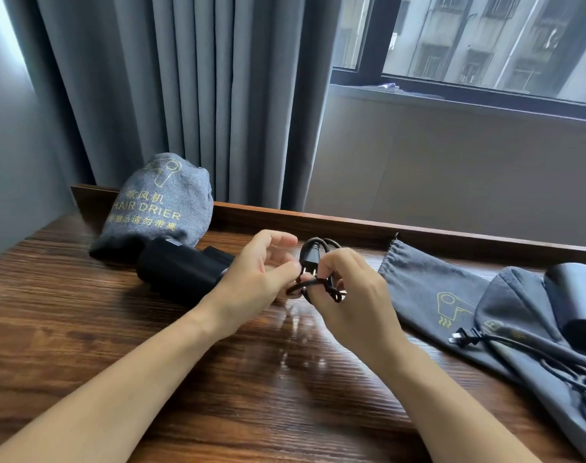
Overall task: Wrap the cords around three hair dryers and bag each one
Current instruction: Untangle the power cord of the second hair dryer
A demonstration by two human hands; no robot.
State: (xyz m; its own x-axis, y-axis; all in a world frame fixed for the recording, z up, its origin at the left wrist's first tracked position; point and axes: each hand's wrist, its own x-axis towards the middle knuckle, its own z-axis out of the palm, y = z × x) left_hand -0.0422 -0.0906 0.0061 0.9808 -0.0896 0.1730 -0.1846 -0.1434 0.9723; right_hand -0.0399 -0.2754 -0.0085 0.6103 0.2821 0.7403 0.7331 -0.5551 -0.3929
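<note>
Head view, nearest first: both forearms reach up from the bottom edge over the wooden table [118,329]. At center, the right hand [348,295] pinches the looped black cord [313,262] near its plug, fingers curled round it; the left hand [258,272] sits just beside it, fingers loose — gripping nothing. Behind the left hand lies a black hair dryer [178,269]. Farther, upper left — a filled gray bag [161,205]; at right, empty gray bags [435,292] and another dryer [575,299].

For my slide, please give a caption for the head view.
Right hand holds a coiled cord near left hand; filled bag behind.
</note>
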